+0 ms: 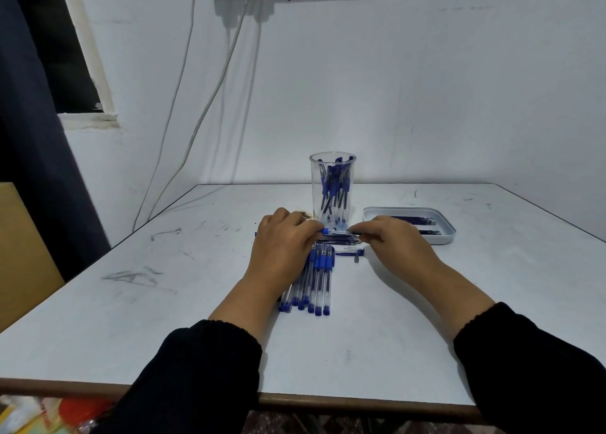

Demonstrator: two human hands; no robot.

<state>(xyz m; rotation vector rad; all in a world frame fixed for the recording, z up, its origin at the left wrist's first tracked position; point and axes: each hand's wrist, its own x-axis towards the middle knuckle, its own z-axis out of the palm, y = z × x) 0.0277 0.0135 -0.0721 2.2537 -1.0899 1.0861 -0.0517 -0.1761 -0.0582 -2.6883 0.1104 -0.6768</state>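
Left hand (282,244) and right hand (395,240) each pinch one end of a pen (338,233). Cup (333,184) on the far side; tray (441,233) to the right.

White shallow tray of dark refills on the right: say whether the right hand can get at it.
Probably yes. The white shallow tray lies just beyond the right hand with nothing between, though that hand now pinches a thin clear pen, shared with the left hand.

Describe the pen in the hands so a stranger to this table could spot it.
On the white table, just in front of the clear cup of blue pens, the left hand and right hand meet. The pen is pinched crosswise between their fingertips, unlike the row of pens nearer the person, which lies lengthwise.
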